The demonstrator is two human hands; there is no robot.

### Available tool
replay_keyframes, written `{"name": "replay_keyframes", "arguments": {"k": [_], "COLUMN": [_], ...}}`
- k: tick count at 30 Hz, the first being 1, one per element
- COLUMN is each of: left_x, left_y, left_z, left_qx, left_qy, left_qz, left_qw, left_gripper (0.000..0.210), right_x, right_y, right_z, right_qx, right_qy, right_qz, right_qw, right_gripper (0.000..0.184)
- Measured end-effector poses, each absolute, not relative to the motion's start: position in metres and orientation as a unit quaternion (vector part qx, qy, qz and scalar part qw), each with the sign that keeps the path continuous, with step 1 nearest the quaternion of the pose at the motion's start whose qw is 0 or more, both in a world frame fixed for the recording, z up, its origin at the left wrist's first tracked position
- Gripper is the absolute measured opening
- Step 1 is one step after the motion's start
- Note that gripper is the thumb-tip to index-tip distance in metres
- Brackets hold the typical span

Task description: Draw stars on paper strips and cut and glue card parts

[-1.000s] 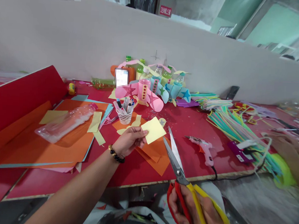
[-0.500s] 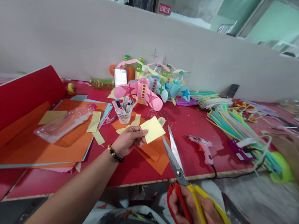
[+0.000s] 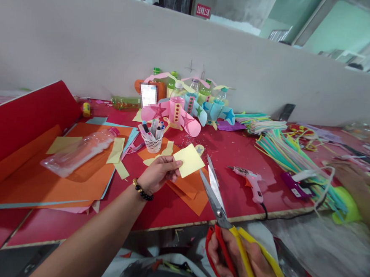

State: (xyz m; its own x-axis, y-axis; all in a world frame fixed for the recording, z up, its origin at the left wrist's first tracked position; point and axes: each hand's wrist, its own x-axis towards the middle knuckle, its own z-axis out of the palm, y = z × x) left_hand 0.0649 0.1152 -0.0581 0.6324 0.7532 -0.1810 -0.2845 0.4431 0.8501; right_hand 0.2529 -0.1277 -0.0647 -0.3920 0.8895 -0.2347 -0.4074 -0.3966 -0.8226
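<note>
Between thumb and fingers my left hand point(image 3: 162, 172) pinches a pale yellow square of paper point(image 3: 189, 161), held above the red table. My right hand point(image 3: 242, 260) grips scissors point(image 3: 219, 212) with one red and one yellow handle. Their blades are slightly parted and point up toward the paper's right corner, apart from it. Orange paper point(image 3: 193, 198) lies on the table beneath the yellow square. A pink glue gun point(image 3: 248, 181) rests to the right of the blades. Just behind my left hand stands a cup of pens point(image 3: 153, 144).
Bottle planes point(image 3: 177, 108) with paper wings stand against the wall. A clear plastic bottle point(image 3: 79, 152) lies on orange sheets at left. Bundled pipe cleaners point(image 3: 285, 149), a purple device point(image 3: 295, 186) with a cable and another person's arm point(image 3: 353, 184) are at right.
Almost nothing differs. The scissors and my right hand have shifted very slightly left, with the blades still a little apart. The yellow paper stays in my left hand.
</note>
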Motion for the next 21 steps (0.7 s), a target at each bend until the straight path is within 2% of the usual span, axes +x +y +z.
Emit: {"name": "replay_keyframes", "arguments": {"k": [7, 12, 21], "left_x": [0.065, 0.066, 0.069], "left_y": [0.114, 0.110, 0.108], "left_z": [-0.060, -0.061, -0.063], "left_qx": [0.458, 0.505, 0.514], "left_qy": [0.278, 0.259, 0.254], "left_qz": [0.307, 0.286, 0.285], "left_qw": [0.787, 0.772, 0.768], "left_gripper": [0.031, 0.031, 0.029], "right_x": [0.254, 0.248, 0.239], "right_y": [-0.107, -0.106, -0.101], "right_z": [-0.066, -0.058, -0.055], "right_qx": [-0.347, -0.380, -0.331], "right_qy": [-0.289, -0.286, -0.245], "right_qz": [0.772, 0.759, 0.774], "right_qw": [0.447, 0.444, 0.481], "right_gripper": [0.069, 0.070, 0.074]}}
